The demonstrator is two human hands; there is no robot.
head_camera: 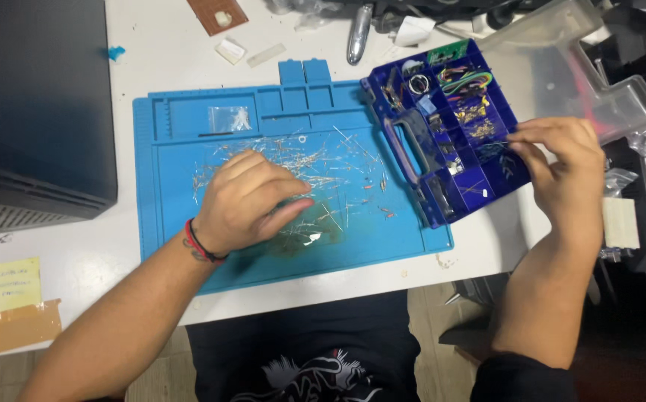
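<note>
Thin wire leads mark the parts (315, 167) in hand: small axial components, scattered loose over the middle of the blue mat (166, 216). They spread from under the left hand (244, 205) toward the mat's right edge, a few lying apart near the organiser (449, 126).

The left hand rests palm down on the scatter, fingers curled loosely and thumb pointing right. Whether its grip has closed on any part cannot be told; the palm hides what lies beneath.

The right hand (561, 167) hovers over the right side of the organiser. Its thumb and forefinger are pinched on one fine wire part (513, 143), held just above a compartment.

Handling, as a judgement: each part is very light, with a small stiff body and leads that bend easily. Take hold by the body, or by one lead close to the body. A fingertip pinch suits it; a full-hand grasp would likely tangle or kink the leads. The smooth mat lets parts slide, so pressing down before lifting is advisable.

The organiser is a dark blue compartment box with a handle, open, set at a slant across the mat's right edge. Its clear lid (583, 67) lies back beyond it. A small clear bag (230, 119) sits in the mat's upper tray. The mat lies on a white table (77, 246); a dark case (36, 104) stands to the left.
</note>
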